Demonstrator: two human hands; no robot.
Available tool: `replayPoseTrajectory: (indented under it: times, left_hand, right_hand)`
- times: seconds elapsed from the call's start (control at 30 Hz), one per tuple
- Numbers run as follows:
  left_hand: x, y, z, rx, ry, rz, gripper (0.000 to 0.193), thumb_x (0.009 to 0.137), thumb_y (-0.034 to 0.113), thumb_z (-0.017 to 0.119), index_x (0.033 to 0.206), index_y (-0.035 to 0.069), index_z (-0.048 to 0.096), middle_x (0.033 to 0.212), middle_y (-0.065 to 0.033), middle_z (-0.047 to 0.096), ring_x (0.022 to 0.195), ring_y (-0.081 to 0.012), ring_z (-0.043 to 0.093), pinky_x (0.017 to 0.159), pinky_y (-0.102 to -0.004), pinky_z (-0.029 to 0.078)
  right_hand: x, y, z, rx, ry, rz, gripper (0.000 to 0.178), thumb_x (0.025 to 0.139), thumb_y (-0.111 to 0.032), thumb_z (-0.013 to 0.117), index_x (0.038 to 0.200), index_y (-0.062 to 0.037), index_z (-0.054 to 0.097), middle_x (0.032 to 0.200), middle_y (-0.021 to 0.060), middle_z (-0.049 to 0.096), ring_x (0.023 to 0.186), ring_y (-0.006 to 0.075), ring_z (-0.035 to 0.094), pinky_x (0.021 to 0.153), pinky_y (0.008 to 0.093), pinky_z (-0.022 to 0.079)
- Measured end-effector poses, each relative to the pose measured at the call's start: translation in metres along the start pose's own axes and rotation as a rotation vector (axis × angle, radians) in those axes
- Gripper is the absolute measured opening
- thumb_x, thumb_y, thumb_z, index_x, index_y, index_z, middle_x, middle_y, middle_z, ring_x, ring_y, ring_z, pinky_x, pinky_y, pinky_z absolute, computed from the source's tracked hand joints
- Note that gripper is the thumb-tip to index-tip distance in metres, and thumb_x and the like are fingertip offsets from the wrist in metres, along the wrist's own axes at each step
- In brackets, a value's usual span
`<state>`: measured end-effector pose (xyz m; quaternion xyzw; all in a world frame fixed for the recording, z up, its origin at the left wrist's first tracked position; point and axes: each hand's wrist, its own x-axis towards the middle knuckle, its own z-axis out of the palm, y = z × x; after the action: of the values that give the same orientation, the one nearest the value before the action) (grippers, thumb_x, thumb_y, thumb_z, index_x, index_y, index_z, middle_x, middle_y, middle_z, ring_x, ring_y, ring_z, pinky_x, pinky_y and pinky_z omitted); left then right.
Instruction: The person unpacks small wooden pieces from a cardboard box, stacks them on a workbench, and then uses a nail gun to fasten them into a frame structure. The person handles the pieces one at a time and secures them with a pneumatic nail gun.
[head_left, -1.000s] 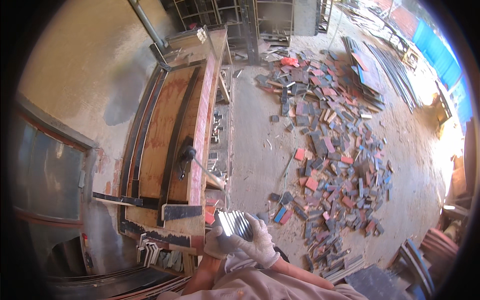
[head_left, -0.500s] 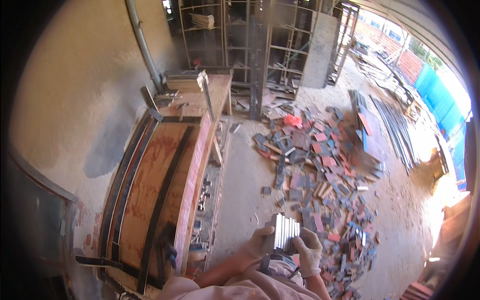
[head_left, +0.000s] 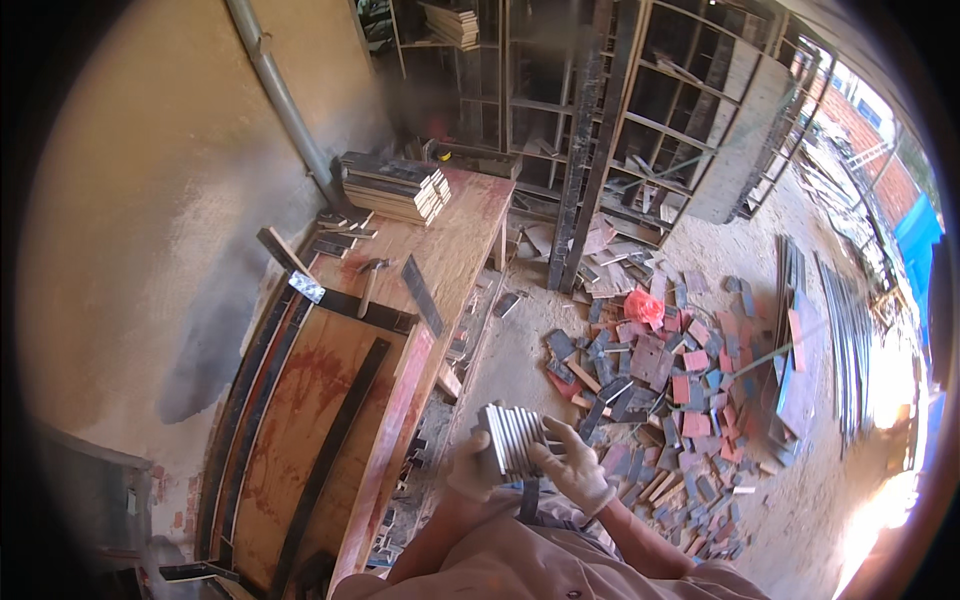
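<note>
Because clasped from both sides, probably steadier than in one fist: one stack (head_left: 512,442) of strips, right out in front of the belly, so taken as the clock's centre below. Got the left hand (head_left: 470,470) clamped on the 9 o'clock side and the right hand (head_left: 577,470) pressing in with thumb and fingers at 3. Can't tell how the left fingertips sit, mostly hidden. Guessing at squeezed inward to stop loose strips sliding out of line. Tipped pale edges up too, maybe just from how the wrists turn.

Now for the count. Make it roughly eight strips in the stack, too glary to swear to. Two hands, both gloved. See one bench (head_left: 462,225) from 8 round to 11. On top, at half past 10, spot one hammer (head_left: 368,292), laid flat, likely so as not to roll off. Past that, at 11, find one pile of planks (head_left: 395,190) stacked by the wall, presumably to save bench space. Can't count the layers cleanly. Over at 2, notice loads of offcuts (head_left: 695,425), hopeless to tally, looking dumped rather than sorted. Add one red bag (head_left: 644,310) on them, around half past 1.
</note>
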<state>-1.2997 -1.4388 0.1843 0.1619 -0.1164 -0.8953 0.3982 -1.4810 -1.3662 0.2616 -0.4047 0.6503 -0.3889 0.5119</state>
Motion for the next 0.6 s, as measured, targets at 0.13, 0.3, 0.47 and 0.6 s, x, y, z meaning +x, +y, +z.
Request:
replayPoseTrajectory:
  times: [0.13,0.3,0.47,0.6]
  left_hand:
    - [0.135,0.053,-0.010,0.033,0.045,0.007,0.076,0.087,0.028,0.071,0.154,0.012,0.039,0.138,-0.0167,0.060,0.123,-0.0349,0.064,0.104,-0.0507,0.055]
    - [0.341,0.120,-0.038,0.120,0.075,-0.039,0.062,0.086,0.027,0.073,0.139,0.002,0.052,0.121,-0.0120,0.065,0.105,-0.0221,0.069,0.086,-0.0336,0.061]
    - [0.529,0.179,-0.030,0.208,0.125,-0.027,0.058,0.090,0.017,0.075,0.142,0.008,0.053,0.121,-0.0075,0.066,0.106,-0.0204,0.069,0.087,-0.0334,0.062]
    - [0.673,0.242,-0.050,0.353,0.077,0.021,0.056,0.093,0.011,0.075,0.144,0.010,0.051,0.121,-0.0043,0.065,0.106,-0.0173,0.068,0.085,-0.0313,0.061]
  right_hand:
    - [0.160,-0.021,-0.019,-0.248,-0.075,-0.088,0.093,0.092,-0.064,0.068,0.158,-0.0062,0.035,0.127,0.0315,0.065,0.120,0.0397,0.067,0.098,0.0466,0.052]
    - [0.363,-0.038,-0.046,-0.223,0.026,-0.120,0.107,0.089,-0.067,0.070,0.161,-0.0013,0.026,0.132,0.0325,0.061,0.124,0.0432,0.063,0.103,0.0435,0.050]
    - [0.534,-0.103,-0.098,0.013,-0.061,0.040,0.105,0.088,-0.045,0.083,0.163,-0.0025,0.024,0.133,0.0175,0.063,0.118,0.0219,0.062,0.098,0.0346,0.052]
    - [0.696,-0.102,-0.115,0.204,-0.054,-0.001,0.108,0.085,-0.030,0.087,0.164,-0.0003,0.020,0.127,0.0119,0.067,0.111,0.0186,0.065,0.095,0.0329,0.054]
